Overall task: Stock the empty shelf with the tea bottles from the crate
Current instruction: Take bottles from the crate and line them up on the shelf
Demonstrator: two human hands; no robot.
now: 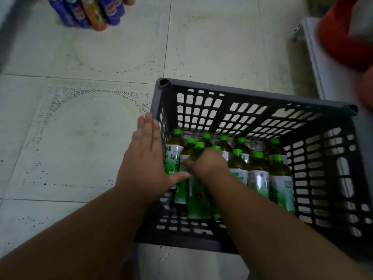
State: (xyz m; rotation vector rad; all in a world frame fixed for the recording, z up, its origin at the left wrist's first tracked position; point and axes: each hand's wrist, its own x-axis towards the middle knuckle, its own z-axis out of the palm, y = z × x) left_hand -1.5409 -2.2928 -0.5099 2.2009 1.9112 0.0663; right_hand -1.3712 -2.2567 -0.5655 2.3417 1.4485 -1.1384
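Green-capped tea bottle (198,158) in right hand (207,162) grip, fingers hidden; left hand (145,156) flat, open.

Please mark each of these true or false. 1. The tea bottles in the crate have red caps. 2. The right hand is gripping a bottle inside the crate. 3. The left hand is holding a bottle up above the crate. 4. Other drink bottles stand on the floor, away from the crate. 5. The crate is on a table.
1. False. The tea bottles have green caps.
2. True. The right hand has its fingers curled around a bottle in the crate.
3. False. The left hand is flat and open at the crate's left wall, holding nothing.
4. True. Blue and orange bottles stand on the floor at the upper left.
5. False. The crate sits on the tiled floor.
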